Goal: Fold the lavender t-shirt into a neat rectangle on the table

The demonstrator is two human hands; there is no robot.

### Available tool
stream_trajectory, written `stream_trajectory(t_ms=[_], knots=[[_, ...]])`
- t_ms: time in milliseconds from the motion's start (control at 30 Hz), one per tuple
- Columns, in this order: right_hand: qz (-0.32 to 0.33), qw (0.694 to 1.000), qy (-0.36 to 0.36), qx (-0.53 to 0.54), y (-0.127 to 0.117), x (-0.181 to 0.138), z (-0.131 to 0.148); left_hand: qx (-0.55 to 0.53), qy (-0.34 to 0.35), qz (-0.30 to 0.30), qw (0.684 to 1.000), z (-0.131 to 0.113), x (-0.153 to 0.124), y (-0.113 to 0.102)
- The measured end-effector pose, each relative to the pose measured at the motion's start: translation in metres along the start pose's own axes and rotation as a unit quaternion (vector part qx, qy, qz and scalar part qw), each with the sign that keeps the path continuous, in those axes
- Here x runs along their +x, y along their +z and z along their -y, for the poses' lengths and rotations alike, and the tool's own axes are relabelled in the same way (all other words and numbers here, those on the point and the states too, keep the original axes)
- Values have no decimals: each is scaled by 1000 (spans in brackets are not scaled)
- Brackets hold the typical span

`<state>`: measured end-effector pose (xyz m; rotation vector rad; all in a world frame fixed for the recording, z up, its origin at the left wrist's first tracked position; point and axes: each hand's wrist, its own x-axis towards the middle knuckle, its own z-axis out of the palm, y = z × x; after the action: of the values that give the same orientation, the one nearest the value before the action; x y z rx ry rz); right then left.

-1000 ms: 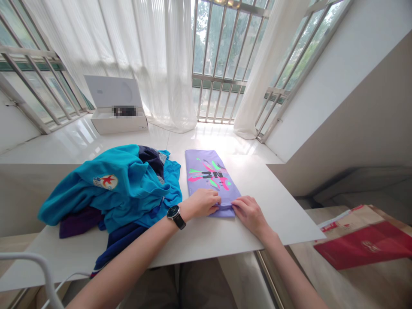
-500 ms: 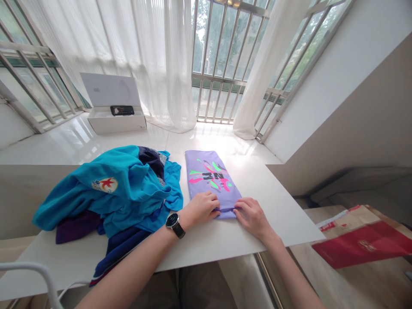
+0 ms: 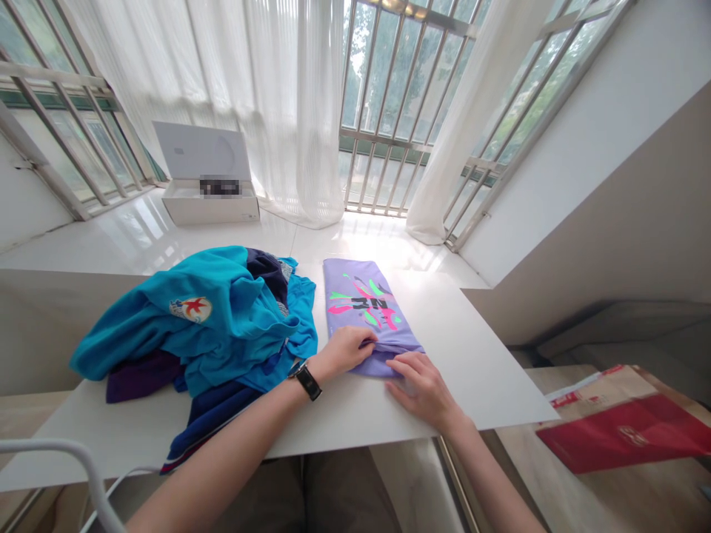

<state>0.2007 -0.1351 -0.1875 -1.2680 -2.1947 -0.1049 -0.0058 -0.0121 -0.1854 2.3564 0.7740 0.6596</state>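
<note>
A folded purple T-shirt [image 3: 364, 289] with a bright green, pink and black print lies flat on the white table. My left hand [image 3: 347, 349], with a dark-strapped watch at the wrist, pinches the shirt's top layer near its front end, where the cloth is raised in a fold. At the front right corner, my right hand [image 3: 425, 385] has its fingertips against the fabric; its thumb stands apart, below the edge, and it grips nothing. To the left lies a rumpled heap of blue clothes [image 3: 222, 326], including a turquoise top with a starfish badge.
An opened white box [image 3: 211, 209] with a pixelated dark item stands on the ledge by the curtains [image 3: 300, 111]. A red and brown paper bag [image 3: 627, 429] is lower right, beyond the table edge [image 3: 500, 423]. A white curved tube [image 3: 61, 448] crosses the lower left.
My left hand has lifted the shirt's top layer slightly and moved up and left. My right hand has let go of the edge and shifted lower, its thumb now apart. The view has tilted slightly.
</note>
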Motion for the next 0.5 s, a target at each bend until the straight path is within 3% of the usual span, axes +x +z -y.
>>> stream_trajectory(t_ms=[133,267,500], knots=[[19,1000,9,-9,4,3,0,-75,-16,-20,997,6,4,1],[-1,1000,22,3,10,10,-1,-98,-3,-47,994,4,2,2],[-32,993,109,-32,29,24,0,42,91,-45,994,-6,-6,-1]])
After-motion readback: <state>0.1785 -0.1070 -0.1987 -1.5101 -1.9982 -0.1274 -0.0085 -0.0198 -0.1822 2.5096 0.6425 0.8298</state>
